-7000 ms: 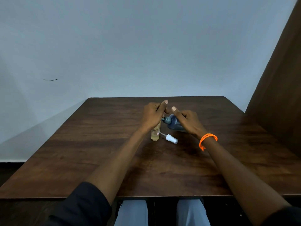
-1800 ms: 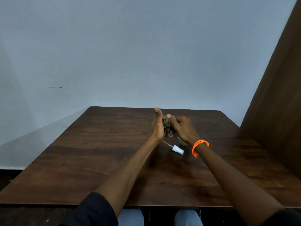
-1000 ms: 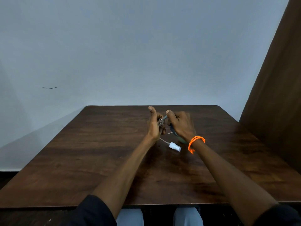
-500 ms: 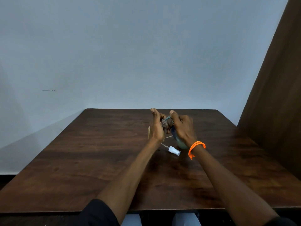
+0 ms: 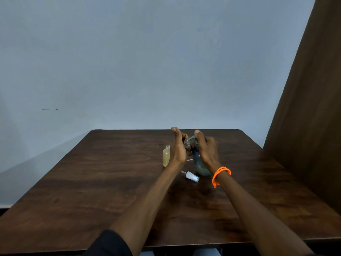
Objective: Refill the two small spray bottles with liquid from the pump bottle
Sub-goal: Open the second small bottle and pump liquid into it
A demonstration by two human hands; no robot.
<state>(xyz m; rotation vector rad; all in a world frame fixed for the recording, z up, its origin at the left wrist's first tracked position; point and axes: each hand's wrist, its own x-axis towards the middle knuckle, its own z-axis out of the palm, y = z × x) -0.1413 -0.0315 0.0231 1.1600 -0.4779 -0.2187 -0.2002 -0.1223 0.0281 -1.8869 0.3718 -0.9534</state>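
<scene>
- The dark brown wooden bench [image 5: 92,191] fills the lower frame, with both forearms reaching across it towards 12 o'clock.
- Nearest of the small things, a white plastic spray cap with a thin dip tube [image 5: 191,176] lies on its side on the bench, at 7 o'clock of the pump bottle and just beside it.
- An orange beaded bracelet [image 5: 220,174] circles the right wrist.
- The right hand [image 5: 207,151] is wrapped around the teal translucent plastic pump bottle [image 5: 200,168], thumb on top of its pump head; the bottle's base is at the bench.
- The left hand [image 5: 178,148] grips a small clear open-necked spray bottle [image 5: 186,143], its neck touching or just beside the pump spout.
- At 9 o'clock of the left hand, a small uncapped spray bottle of pale yellow liquid [image 5: 166,156] stands upright on the bench.
</scene>
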